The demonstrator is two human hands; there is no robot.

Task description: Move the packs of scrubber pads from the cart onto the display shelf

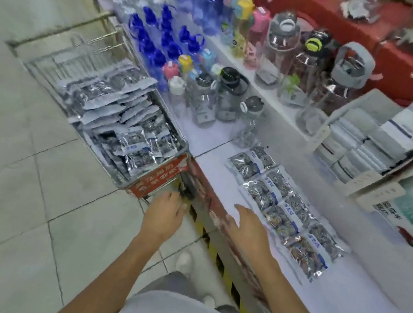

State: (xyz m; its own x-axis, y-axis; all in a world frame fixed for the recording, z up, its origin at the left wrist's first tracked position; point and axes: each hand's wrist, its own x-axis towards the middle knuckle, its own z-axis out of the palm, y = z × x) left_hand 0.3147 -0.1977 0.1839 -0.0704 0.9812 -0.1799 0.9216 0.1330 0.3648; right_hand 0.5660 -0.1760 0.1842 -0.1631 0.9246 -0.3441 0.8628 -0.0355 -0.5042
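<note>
Shelf packs (283, 209) lie just beside right hand (247, 230), apparently untouched

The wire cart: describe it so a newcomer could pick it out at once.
Start at the long white display shelf with its row of silvery scrubber pad packs. Against the shelf's outer edge, on the tiled floor, stands the metal wire cart. Unlike everything nearby, it has a red printed panel at its near end and is heaped with silvery packs.

Left grip (165, 213), right grip (246, 229) outstretched, fingers relaxed.
</note>
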